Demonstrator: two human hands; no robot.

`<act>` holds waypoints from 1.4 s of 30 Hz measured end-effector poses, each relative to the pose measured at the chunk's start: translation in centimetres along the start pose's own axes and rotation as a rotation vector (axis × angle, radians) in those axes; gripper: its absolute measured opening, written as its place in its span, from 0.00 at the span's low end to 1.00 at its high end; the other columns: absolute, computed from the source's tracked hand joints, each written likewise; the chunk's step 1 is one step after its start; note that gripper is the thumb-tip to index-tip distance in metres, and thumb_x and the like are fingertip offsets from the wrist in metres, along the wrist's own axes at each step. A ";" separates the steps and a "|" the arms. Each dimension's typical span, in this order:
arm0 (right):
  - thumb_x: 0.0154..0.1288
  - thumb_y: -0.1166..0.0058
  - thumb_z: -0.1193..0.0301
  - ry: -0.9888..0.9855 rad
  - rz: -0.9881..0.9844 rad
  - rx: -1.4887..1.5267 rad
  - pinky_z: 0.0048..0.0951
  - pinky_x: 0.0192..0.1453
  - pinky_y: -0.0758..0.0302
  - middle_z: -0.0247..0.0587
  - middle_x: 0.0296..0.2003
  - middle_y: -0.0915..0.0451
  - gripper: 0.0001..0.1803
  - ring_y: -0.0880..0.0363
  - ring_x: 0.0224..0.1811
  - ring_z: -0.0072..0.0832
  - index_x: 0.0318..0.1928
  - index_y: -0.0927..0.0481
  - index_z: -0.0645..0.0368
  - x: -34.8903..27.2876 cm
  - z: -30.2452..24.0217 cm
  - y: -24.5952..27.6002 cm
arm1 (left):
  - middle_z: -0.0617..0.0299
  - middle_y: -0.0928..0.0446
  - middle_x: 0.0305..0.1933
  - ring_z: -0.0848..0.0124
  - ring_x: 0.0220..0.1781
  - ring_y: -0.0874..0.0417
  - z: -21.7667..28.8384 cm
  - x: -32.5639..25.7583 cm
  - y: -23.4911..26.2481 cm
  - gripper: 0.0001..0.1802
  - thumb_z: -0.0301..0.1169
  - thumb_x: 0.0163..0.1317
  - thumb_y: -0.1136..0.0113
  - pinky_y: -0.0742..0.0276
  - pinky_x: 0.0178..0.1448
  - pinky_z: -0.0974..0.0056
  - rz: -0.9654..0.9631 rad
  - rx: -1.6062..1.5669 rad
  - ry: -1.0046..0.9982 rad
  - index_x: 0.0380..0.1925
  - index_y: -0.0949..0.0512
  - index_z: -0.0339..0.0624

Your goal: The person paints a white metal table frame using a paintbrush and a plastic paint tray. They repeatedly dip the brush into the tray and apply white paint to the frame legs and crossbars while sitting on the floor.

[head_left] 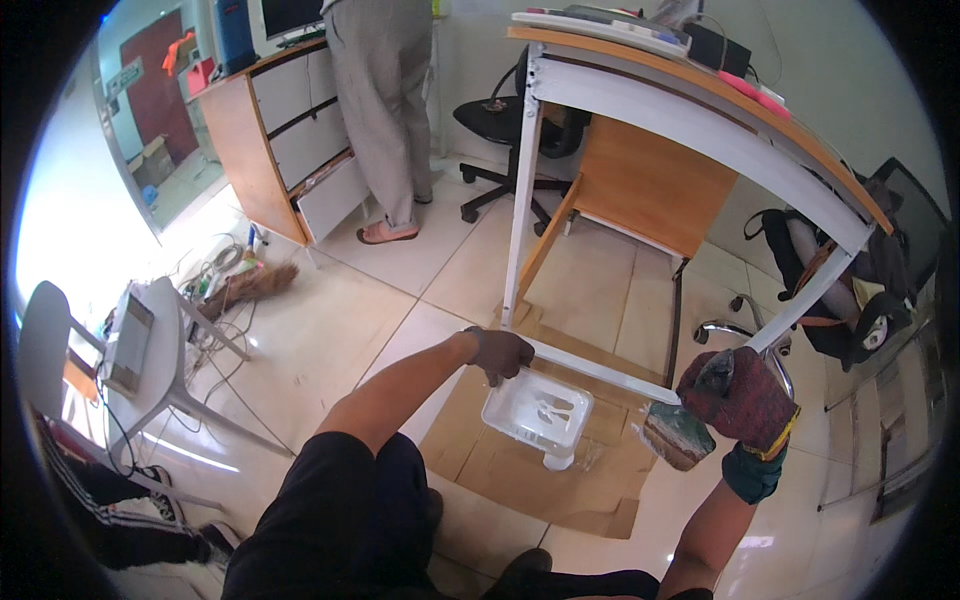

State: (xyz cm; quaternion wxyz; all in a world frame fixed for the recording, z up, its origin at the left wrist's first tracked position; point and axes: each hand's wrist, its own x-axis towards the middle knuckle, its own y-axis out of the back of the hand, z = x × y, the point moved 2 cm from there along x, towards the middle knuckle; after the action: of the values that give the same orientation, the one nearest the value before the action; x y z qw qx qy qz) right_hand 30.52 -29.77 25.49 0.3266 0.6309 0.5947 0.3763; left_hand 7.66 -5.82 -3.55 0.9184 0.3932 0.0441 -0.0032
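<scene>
My left hand [500, 353], in a dark brown work glove, is closed at the far left corner of a white plastic paint tray [490, 415], next to the desk's low white bar. White paint [550, 407] is smeared over the tray floor. In a red and dark glove, my right hand [735, 400] grips a wide paintbrush [678, 437] with white paint along its left edge; the fingers hide its handle. The brush is just below the right end of the low bar [600, 374] of a white-framed desk [690, 95].
Flattened cardboard [590, 500] lies under the tray on the tiled floor. Left stand a white chair [175, 350] and loose cables [225, 335]. A person [380, 100] stands by the drawer cabinet [255, 150]. An office chair [515, 140] is behind the desk; bags [840, 270] are right.
</scene>
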 end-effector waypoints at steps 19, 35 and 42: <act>0.51 0.37 0.69 0.039 0.083 0.207 0.25 0.32 0.25 0.34 0.27 0.19 0.11 0.22 0.28 0.22 0.35 0.21 0.59 3.6 0.5 -2.9 | 0.55 0.27 0.33 0.63 0.34 0.21 0.0 0.0 0.1 0.10 0.27 0.47 0.42 0.22 0.37 0.56 -0.074 0.271 0.022 0.29 0.30 0.36; 0.64 0.49 0.62 0.218 0.665 0.657 0.21 0.27 0.28 0.38 0.38 0.21 0.17 0.20 0.29 0.25 0.46 0.23 0.61 7.0 2.0 -3.4 | 0.58 0.24 0.31 0.64 0.24 0.18 0.3 -6.2 5.5 0.12 0.25 0.56 0.47 0.17 0.26 0.60 0.142 -0.830 0.483 0.42 0.30 0.39; 0.60 0.48 0.59 0.091 0.368 0.447 0.22 0.32 0.27 0.36 0.37 0.22 0.16 0.24 0.33 0.23 0.40 0.22 0.58 6.6 1.4 -4.1 | 0.56 0.25 0.28 0.66 0.27 0.16 7.0 -4.1 8.5 0.06 0.22 0.53 0.48 0.16 0.27 0.63 0.370 -0.341 0.666 0.33 0.30 0.33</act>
State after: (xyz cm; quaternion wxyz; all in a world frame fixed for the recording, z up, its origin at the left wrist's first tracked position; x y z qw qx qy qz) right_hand 29.73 -22.83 21.79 0.0788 0.7670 0.5524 0.3168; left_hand 4.42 -5.10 7.76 0.8910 0.2165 0.2671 0.2965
